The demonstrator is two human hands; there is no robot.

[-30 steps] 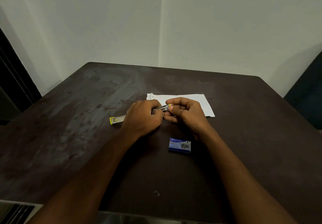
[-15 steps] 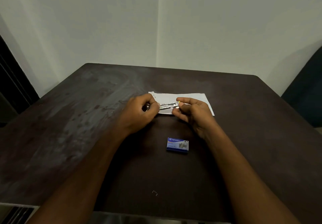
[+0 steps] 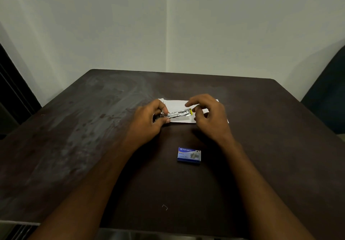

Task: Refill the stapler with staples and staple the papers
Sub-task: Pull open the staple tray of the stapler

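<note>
A small metal stapler with a yellow end lies across the white papers at the middle of the dark table. My left hand grips the stapler's left end between thumb and fingers. Just right of the yellow end hovers my right hand, its fingers loosely curled and holding nothing. A blue staple box lies flat on the table nearer to me, between my forearms.
The dark table stands in a corner of pale walls. One loose staple lies near the front edge. A dark chair or seat stands at the far right, and a dark door frame at the left.
My right hand has let go of the stapler's yellow end and drawn slightly right. The yellow piece that stuck out left of my left hand a second ago is no longer there.
</note>
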